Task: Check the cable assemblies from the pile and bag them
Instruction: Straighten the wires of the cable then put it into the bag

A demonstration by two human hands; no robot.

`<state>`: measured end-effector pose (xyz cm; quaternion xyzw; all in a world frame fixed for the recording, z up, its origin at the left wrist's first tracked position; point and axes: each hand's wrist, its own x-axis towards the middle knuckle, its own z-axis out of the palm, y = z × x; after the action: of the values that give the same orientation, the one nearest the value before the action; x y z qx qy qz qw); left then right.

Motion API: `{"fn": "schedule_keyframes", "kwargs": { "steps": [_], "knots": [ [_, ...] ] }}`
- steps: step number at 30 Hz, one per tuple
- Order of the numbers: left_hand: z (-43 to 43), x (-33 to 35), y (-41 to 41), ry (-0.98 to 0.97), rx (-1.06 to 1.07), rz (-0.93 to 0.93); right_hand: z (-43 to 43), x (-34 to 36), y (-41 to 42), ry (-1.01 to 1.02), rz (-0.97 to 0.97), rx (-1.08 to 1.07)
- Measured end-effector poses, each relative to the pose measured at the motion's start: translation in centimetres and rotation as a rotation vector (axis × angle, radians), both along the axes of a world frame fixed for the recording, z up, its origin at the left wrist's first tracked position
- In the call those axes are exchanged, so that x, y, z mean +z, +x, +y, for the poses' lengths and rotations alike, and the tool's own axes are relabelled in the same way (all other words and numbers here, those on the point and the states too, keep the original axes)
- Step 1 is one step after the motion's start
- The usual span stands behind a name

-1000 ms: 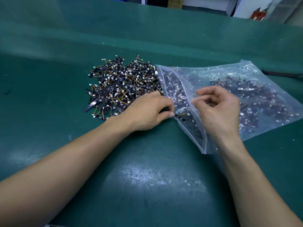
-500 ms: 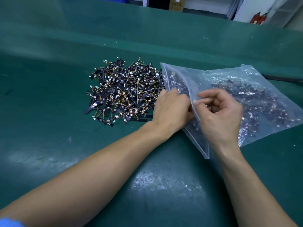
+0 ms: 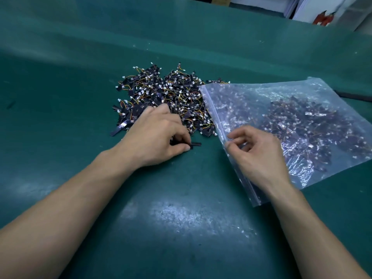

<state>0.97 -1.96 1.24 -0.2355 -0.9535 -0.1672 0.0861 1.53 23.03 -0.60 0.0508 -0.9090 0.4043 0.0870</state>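
1. We see only the black end of the cable assembly (image 3: 196, 144) in the left hand (image 3: 159, 135); curled fingers (image 3: 181, 135) hide the rest.
2. Through the bag (image 3: 251, 93) the assemblies (image 3: 298, 117) blur into a dark mass; we cannot count them.
3. The right hand (image 3: 259, 154) hides part of the bag's open edge.
4. Past the tabletop's (image 3: 181, 198) far right corner, red objects (image 3: 323, 17) are too blurred to name.
5. Both forearms (image 3: 60, 208) run out of view at the bottom.
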Motion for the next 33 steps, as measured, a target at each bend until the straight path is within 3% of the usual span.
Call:
{"fn": "schedule_keyframes", "kwargs": {
  "steps": [10,18,33],
  "knots": [
    [0.3,-0.2,-0.2,-0.009,-0.028,0.183,-0.2,-0.2,0.3,-0.048,0.040,0.042],
    [0.2,-0.2,-0.3,0.058,0.035,0.142,-0.4,-0.3,0.4,-0.059,0.031,0.115],
    [1.3,0.3,0.5,-0.001,-0.163,0.203,-1.5,0.5,1.2,0.025,0.231,0.301]
  ]
}}
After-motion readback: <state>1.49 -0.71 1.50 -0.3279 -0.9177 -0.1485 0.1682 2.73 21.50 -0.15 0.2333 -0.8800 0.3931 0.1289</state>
